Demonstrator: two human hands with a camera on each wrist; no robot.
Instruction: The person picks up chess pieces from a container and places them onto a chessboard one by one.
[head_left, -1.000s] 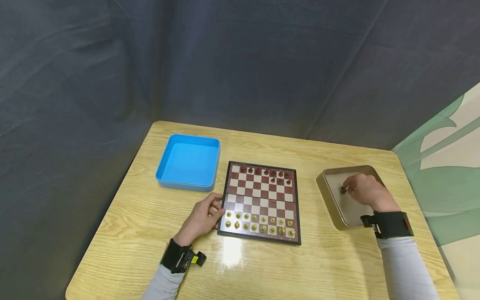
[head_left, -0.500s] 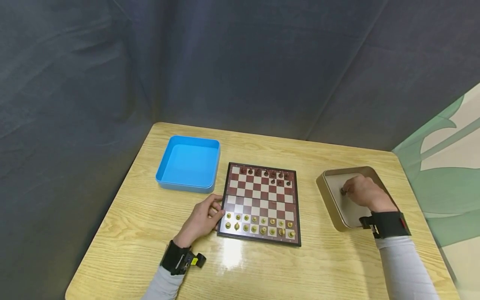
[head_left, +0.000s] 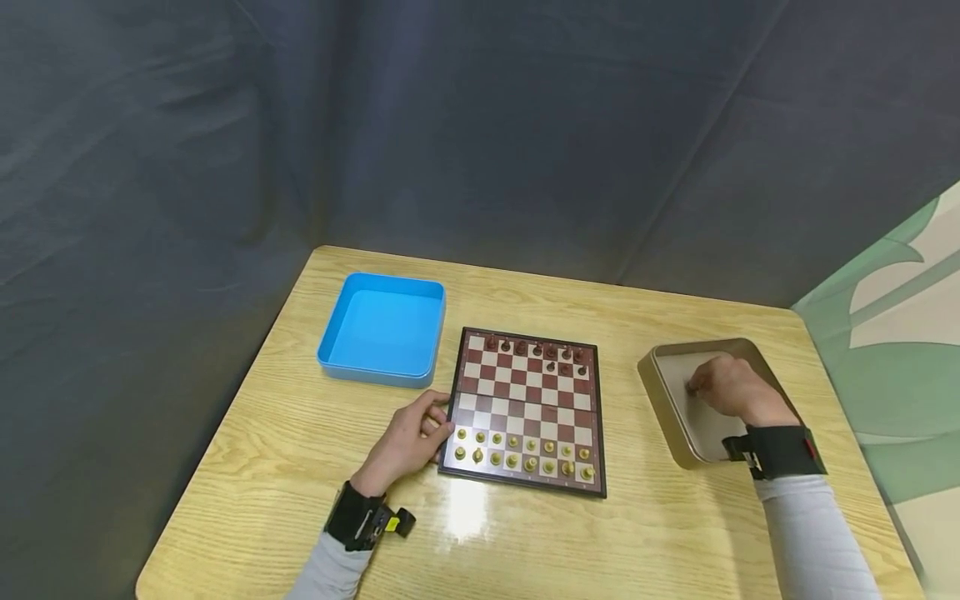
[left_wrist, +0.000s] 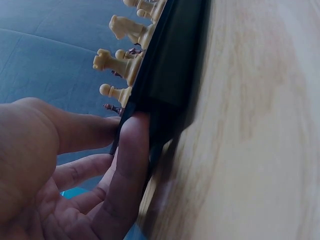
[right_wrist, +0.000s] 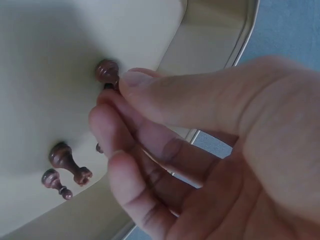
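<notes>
On the table lies a chessboard [head_left: 495, 380] with cream pieces [head_left: 512, 442] in two rows along its near side and dark brown pieces [head_left: 551, 352] at its far side. My left hand [head_left: 405, 437] grips the board's left edge, thumb and fingers at its black rim in the left wrist view. To the right, my right hand [head_left: 727, 388] reaches into a gold-coloured tin [head_left: 663, 417]. Its thumb and index finger pinch a dark brown chess piece [right_wrist: 107, 71], whose top is hidden by the fingers. A brown rook [right_wrist: 69, 161] and a brown pawn [right_wrist: 56, 183] lie nearby on the tin's floor.
A blue square box [head_left: 386, 329] stands at the back left of the wooden table [head_left: 555, 550]. Behind the table hangs a dark curtain [head_left: 487, 142]. The tin's raised walls surround the right hand's fingers.
The right hand stays in the tin; the dark piece at its fingertips is more covered than a second ago. The left hand keeps its hold on the board. The head view has shifted slightly.
</notes>
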